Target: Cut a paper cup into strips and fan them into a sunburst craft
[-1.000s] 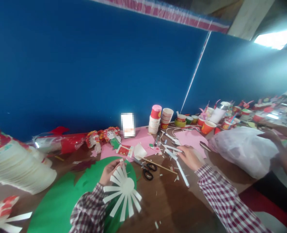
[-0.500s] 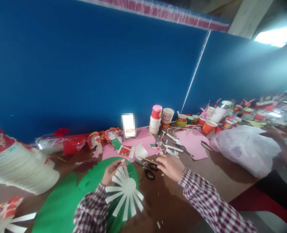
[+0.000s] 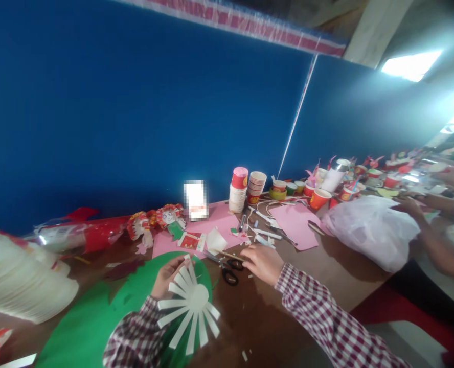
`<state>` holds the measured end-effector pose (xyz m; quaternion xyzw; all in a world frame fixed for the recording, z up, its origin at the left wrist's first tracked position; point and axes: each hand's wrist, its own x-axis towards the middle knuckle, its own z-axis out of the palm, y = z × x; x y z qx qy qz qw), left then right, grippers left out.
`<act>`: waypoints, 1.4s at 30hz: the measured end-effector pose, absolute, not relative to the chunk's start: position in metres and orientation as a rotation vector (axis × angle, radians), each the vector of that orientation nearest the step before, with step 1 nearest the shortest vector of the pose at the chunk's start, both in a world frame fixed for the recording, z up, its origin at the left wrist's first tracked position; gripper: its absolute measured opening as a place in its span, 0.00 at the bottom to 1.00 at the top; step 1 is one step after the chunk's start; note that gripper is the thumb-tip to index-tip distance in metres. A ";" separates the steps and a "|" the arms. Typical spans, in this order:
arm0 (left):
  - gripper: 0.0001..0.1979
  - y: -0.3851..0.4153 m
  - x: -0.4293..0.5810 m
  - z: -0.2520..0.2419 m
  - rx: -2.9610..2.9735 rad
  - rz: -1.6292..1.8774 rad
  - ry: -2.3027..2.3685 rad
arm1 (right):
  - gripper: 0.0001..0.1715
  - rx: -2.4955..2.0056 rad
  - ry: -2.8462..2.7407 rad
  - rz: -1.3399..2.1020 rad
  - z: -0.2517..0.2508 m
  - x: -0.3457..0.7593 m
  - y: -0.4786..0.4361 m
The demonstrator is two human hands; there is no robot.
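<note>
Between the fingertips of my left hand (image 3: 168, 278) is one strip of a white cut paper cup (image 3: 197, 299), its strips splayed out like sun rays. My right hand (image 3: 264, 265) pinches a thin brown stick (image 3: 229, 253), whose far end lies at a white paper piece (image 3: 216, 240). Black-handled scissors (image 3: 230, 276) rest on the table just below the stick. Under my left hand and the cut cup spreads a large green sheet (image 3: 85, 322).
Stacked paper cups stand at the left (image 3: 23, 281) and the back (image 3: 237, 197). Pink sheets (image 3: 294, 225), pens and paper scraps lie across the brown table (image 3: 288, 317). A white plastic bag (image 3: 368, 230) sits on the right, near another person's arm (image 3: 428, 240). A blue wall (image 3: 135, 102) rises behind.
The whole view has shifted slightly, so things appear further left, and more of the other person shows at right. Both hands keep their holds, with little movement.
</note>
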<state>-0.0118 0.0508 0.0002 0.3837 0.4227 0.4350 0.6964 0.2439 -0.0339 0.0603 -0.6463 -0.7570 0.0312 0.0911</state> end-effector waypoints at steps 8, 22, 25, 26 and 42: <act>0.23 0.050 -0.011 0.004 0.827 0.959 0.956 | 0.10 -1.965 -2.213 0.175 0.062 0.251 -0.040; 0.21 0.051 -0.012 -0.001 0.848 0.956 0.953 | 0.11 -2.097 -1.981 0.159 0.071 0.294 -0.054; 0.21 0.053 -0.014 -0.003 0.875 0.947 0.943 | 0.09 -1.912 -2.145 0.271 0.059 0.246 -0.052; 0.21 0.053 -0.014 -0.003 0.880 0.941 0.939 | 0.10 -1.903 -2.178 0.261 0.055 0.232 -0.049; 0.16 0.053 -0.013 -0.005 0.896 0.951 0.908 | 0.07 -1.931 -2.161 0.619 0.046 0.229 -0.027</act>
